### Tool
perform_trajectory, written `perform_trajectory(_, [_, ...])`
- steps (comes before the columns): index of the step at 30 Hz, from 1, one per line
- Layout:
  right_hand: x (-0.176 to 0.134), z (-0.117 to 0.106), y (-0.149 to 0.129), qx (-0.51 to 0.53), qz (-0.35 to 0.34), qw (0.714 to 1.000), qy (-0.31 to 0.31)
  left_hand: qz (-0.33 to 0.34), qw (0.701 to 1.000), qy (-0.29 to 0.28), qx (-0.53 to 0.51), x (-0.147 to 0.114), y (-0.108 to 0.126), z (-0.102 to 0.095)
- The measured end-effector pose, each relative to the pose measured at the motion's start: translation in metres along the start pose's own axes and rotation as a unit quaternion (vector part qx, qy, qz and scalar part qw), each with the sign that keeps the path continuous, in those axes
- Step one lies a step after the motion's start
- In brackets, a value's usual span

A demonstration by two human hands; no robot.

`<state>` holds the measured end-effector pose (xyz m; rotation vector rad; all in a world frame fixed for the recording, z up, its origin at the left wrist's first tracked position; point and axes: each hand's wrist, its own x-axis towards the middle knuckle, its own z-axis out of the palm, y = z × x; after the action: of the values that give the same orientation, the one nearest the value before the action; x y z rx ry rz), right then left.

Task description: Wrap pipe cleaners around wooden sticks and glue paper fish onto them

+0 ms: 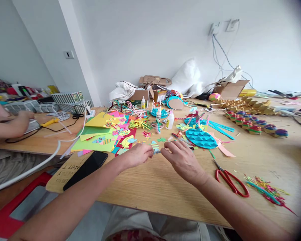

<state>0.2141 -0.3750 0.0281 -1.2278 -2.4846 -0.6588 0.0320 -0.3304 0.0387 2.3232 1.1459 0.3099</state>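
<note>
A small paper fish (155, 146) with blue, white and yellow stripes is between my hands, above the front part of the table. My left hand (138, 154) is closed in a pinch at the fish's left edge. On the other side, my right hand (182, 160) has loosely bent fingers, its thumb and forefinger apart and the thumb tip close to the fish's lower right edge. Green paper bits (162, 139) lie just behind the fish. Beyond them stand a white glue bottle (170, 120) and a blue egg-carton disc (201, 138).
Red-handled scissors (232, 182) and coloured scraps (267, 190) lie to the right. Left are a black phone (85, 170) and stacked coloured paper (90, 132) with more paper fish. Painted egg-carton strips (256, 124) stand at the right back. Another person's arm (10, 125) is at far left.
</note>
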Motion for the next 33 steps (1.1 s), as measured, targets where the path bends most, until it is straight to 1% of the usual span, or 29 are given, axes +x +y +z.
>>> perform_trajectory(1, [0.0, -0.003, 0.001, 0.03, -0.011, 0.999, -0.017, 0.027, 0.999, -0.013, 0.023, -0.002, -0.001, -0.002])
perform_trajectory(3, [0.002, -0.013, 0.004, 0.117, -0.013, 0.991, -0.069, 0.081, 0.994, -0.041, 0.059, -0.008, 0.001, -0.008])
perform_trajectory(4, [0.004, -0.019, 0.006, 0.176, -0.004, 0.979, -0.105, 0.105, 0.991, -0.054, 0.068, -0.012, 0.002, -0.01])
perform_trajectory(5, [0.006, -0.026, 0.009, 0.245, 0.01, 0.959, -0.143, 0.126, 0.987, -0.065, 0.072, -0.016, 0.005, -0.013])
perform_trajectory(6, [0.008, -0.033, 0.012, 0.324, 0.018, 0.927, -0.186, 0.145, 0.984, -0.071, 0.073, -0.021, 0.009, -0.016])
perform_trajectory(8, [0.01, -0.043, 0.019, 0.484, 0.027, 0.837, -0.254, 0.175, 0.98, -0.075, 0.061, -0.029, 0.016, -0.022])
perform_trajectory(9, [0.01, -0.047, 0.022, 0.55, 0.035, 0.791, -0.268, 0.183, 0.979, -0.073, 0.048, -0.032, 0.02, -0.024])
perform_trajectory(10, [0.009, -0.048, 0.024, 0.602, 0.049, 0.752, -0.263, 0.184, 0.98, -0.066, 0.03, -0.035, 0.022, -0.025])
perform_trajectory(11, [0.009, -0.046, 0.024, 0.644, 0.071, 0.723, -0.238, 0.179, 0.982, -0.054, 0.004, -0.036, 0.024, -0.026])
perform_trajectory(12, [0.008, -0.043, 0.022, 0.679, 0.1, 0.701, -0.196, 0.167, 0.985, -0.042, -0.029, -0.036, 0.024, -0.025])
perform_trajectory(13, [0.007, -0.037, 0.019, 0.706, 0.133, 0.68, -0.144, 0.148, 0.986, -0.027, -0.067, -0.035, 0.023, -0.022])
perform_trajectory(15, [0.008, -0.021, 0.009, 0.756, 0.198, 0.624, -0.023, 0.1, 0.984, 0.002, -0.15, -0.031, 0.02, -0.015])
perform_trajectory(17, [0.012, -0.004, -0.002, 0.785, 0.247, 0.564, 0.065, 0.048, 0.973, 0.027, -0.223, -0.023, 0.015, -0.005])
perform_trajectory(18, [0.015, 0.004, -0.007, 0.793, 0.269, 0.538, 0.096, 0.026, 0.968, 0.037, -0.247, -0.019, 0.012, -0.001])
perform_trajectory(19, [0.017, 0.011, -0.012, 0.793, 0.291, 0.52, 0.127, 0.011, 0.964, 0.051, -0.261, -0.015, 0.01, 0.003])
perform_trajectory(20, [0.02, 0.016, -0.015, 0.789, 0.311, 0.509, 0.148, -0.001, 0.962, 0.062, -0.265, -0.012, 0.007, 0.005])
perform_trajectory(22, [0.024, 0.024, -0.021, 0.773, 0.347, 0.501, 0.176, -0.012, 0.966, 0.086, -0.245, -0.005, 0.003, 0.009])
perform_trajectory(25, [0.028, 0.03, -0.025, 0.754, 0.391, 0.494, 0.189, -0.012, 0.979, 0.126, -0.157, 0.002, -0.002, 0.011])
perform_trajectory(28, [0.031, 0.028, -0.025, 0.751, 0.412, 0.481, 0.187, -0.007, 0.984, 0.174, -0.048, 0.005, -0.007, 0.014])
perform_trajectory(30, [0.032, 0.021, -0.023, 0.75, 0.419, 0.474, 0.195, -0.001, 0.98, 0.196, -0.015, 0.005, -0.011, 0.015])
perform_trajectory(31, [0.032, 0.017, -0.021, 0.745, 0.42, 0.476, 0.205, -0.001, 0.979, 0.205, -0.014, 0.004, -0.014, 0.015])
perform_trajectory(32, [0.03, 0.012, -0.02, 0.737, 0.419, 0.484, 0.218, -0.003, 0.977, 0.214, -0.019, 0.004, -0.017, 0.014])
perform_trajectory(33, [0.028, 0.008, -0.018, 0.725, 0.412, 0.501, 0.229, -0.007, 0.975, 0.22, -0.031, 0.003, -0.021, 0.013])
